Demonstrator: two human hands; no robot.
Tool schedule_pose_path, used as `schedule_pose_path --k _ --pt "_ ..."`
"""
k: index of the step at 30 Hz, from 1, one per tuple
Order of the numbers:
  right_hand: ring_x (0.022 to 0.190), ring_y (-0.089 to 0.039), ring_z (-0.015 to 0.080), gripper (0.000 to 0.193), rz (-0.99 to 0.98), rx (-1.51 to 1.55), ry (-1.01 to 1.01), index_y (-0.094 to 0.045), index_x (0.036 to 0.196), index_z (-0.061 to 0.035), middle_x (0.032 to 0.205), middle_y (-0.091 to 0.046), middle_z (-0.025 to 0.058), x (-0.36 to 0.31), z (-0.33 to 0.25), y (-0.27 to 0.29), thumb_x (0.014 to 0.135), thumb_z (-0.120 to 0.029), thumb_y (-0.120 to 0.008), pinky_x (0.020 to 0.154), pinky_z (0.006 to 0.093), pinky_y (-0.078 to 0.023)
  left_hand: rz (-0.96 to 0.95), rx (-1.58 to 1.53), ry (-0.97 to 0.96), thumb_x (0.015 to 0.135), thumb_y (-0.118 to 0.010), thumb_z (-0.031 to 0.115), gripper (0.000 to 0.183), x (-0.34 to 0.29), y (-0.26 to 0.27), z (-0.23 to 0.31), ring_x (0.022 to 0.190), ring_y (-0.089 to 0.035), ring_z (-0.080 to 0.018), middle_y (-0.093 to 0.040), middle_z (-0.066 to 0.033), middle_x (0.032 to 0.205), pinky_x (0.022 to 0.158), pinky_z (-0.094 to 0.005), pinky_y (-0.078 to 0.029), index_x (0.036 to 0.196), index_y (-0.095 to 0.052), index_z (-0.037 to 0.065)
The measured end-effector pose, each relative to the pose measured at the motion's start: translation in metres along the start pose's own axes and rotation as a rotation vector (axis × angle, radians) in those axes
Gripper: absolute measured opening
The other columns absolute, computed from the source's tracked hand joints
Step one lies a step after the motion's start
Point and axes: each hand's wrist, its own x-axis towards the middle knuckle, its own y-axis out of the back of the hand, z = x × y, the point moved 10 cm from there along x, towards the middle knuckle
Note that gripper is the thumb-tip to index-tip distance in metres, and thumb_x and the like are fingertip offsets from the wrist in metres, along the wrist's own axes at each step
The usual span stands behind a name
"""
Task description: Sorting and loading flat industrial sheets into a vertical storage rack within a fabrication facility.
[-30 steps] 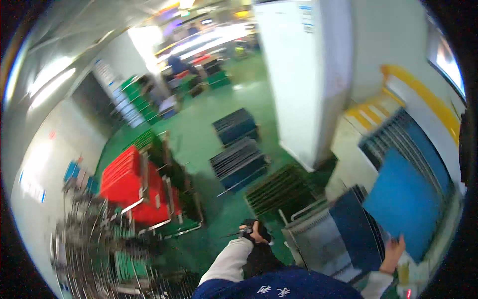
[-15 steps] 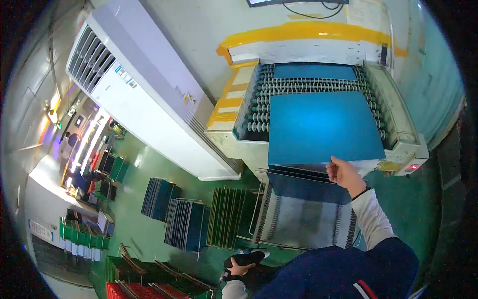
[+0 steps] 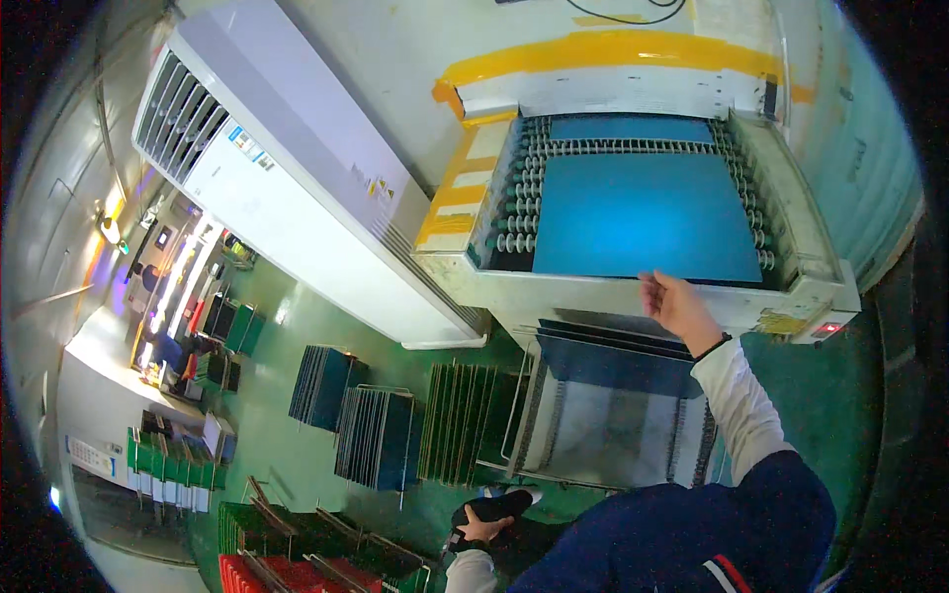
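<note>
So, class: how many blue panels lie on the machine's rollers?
2: a large blue panel under the right hand, a smaller panel behind it. Others may be hidden.

A green floor [image 3: 297, 346] spreads across the workshop, glossy under the lights. A tall white cabinet unit [image 3: 287, 188] with a slatted grille at one end stands against the pale wall [image 3: 395, 40]. Yellow tape [image 3: 603, 47] runs along that wall. On the floor, racks of upright dark panels [image 3: 381, 435] stand in rows beside a second, shorter stack [image 3: 321, 385]. Far off to the left, bright lamps [image 3: 109, 229] glow over green crates [image 3: 168, 474], and red crates [image 3: 287, 576] sit at the lower edge.
</note>
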Motion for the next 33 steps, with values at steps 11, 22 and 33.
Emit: schedule_pose_path --k 11,22,33 --pt "0.065 -0.062 0.0197 0.024 0.013 -1.073 0.202 -0.063 0.085 -0.0018 0.075 -0.064 0.0086 -0.022 0.037 0.017 0.083 -0.026 -0.062 0.059 0.0300 -0.048 -0.021 -0.005 -0.056 0.041 -0.082 0.064 0.141 0.001 -0.003 0.006 0.127 -0.031 -0.0471 -0.010 -0.0374 0.141 0.105 -0.0479 -0.030 0.146 0.002 0.022" --pt "0.099 -0.053 0.0367 0.032 -0.009 -1.791 0.820 -0.056 0.106 -0.0015 0.103 -0.057 0.0175 -0.072 0.061 -0.007 0.076 -0.009 -0.065 0.087 0.0422 -0.042 0.108 -0.168 -0.229 0.041 -0.086 0.052 0.134 0.002 0.003 0.019 0.130 -0.032 -0.0393 -0.033 -0.0259 0.139 0.106 -0.0470 -0.027 0.145 -0.012 0.010" --pt "0.091 -0.059 0.0397 0.024 -0.006 -2.162 0.361 -0.060 0.098 0.0020 0.093 -0.063 0.0217 -0.029 0.113 0.027 0.080 -0.013 -0.064 0.078 0.0455 -0.046 0.302 -0.473 -0.193 0.033 -0.090 0.035 0.131 0.009 -0.024 -0.010 0.131 -0.031 -0.0393 -0.033 -0.0239 0.140 0.109 -0.0447 -0.023 0.144 -0.024 0.018"
